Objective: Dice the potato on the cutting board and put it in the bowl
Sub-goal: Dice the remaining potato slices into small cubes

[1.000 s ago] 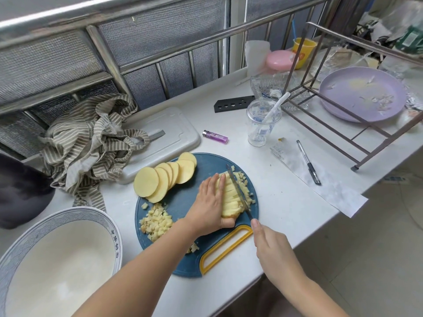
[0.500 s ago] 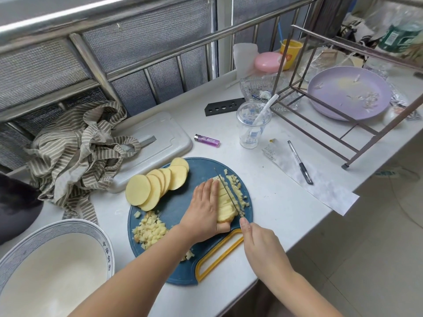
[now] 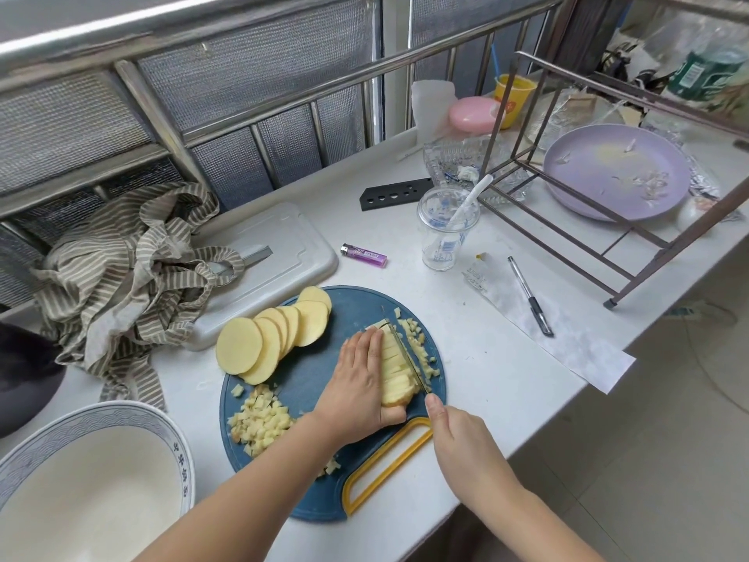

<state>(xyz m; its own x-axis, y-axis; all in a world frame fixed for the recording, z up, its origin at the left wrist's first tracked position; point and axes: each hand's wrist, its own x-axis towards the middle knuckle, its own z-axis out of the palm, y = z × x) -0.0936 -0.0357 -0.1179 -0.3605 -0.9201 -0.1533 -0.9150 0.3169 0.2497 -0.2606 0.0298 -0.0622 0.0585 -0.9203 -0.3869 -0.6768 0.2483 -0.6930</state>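
Blue round cutting board [image 3: 312,379] with a yellow handle slot, lying on a pale counter [image 3: 486,358].

- Potato stack [image 3: 395,369]: sliced into strips, right of centre on the board. The left hand [image 3: 358,385] presses on it with fingers straight and close together, thumb against its near end.
- Knife [image 3: 405,352]: the thin blade stands in the right side of the stack, running near to far. The right hand [image 3: 458,444] is curled round the handle, which is hidden, with one digit reaching to the blade's base.
- Fresh dice [image 3: 421,350]: a loose scatter just right of the blade, on the board.
- Diced pile [image 3: 261,423]: near-left part of the board.
- Round potato slices [image 3: 271,334]: an overlapping row on the far-left part, the leftmost overhanging the rim.
- Bowl [image 3: 121,411]: white, blue-patterned rim, near left on the counter, apart from the board; no potato shows in it.
- Striped cloth [image 3: 121,277]: heaped far left, partly on a white tray [image 3: 283,245].
- Purple lighter [image 3: 363,255], clear plastic cup [image 3: 446,233], pen [image 3: 529,296]: beyond and right of the board.
- Lilac plate [image 3: 616,172]: far right, under a metal rack [image 3: 567,221].
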